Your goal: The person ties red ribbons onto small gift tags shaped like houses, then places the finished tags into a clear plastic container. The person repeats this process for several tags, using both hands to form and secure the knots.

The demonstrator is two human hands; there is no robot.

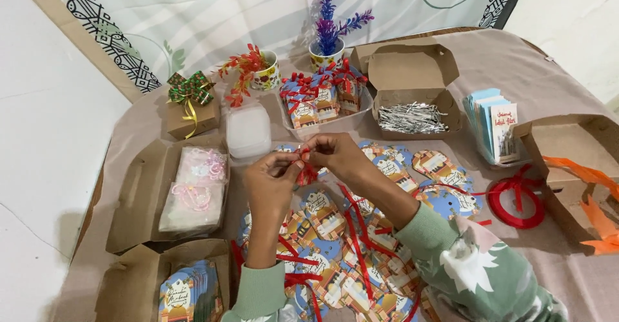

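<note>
Red ribbon (304, 156) pinched between left hand (274, 179) and right hand (335, 151)

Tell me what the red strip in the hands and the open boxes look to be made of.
Red strip: looks like glossy satin or plastic ribbon, thin, curling, catching light; both hands pinch it.
Open boxes: seemingly plain brown cardboard, matte, with folded flaps and creased edges.

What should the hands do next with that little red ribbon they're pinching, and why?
Probably pull the two ends snug. Both the left hand and the right hand pinch the red ribbon between their fingertips, above the paper tags spread on the table. It looks like a small knot or bow is half made, though the fingers hide the details.
</note>
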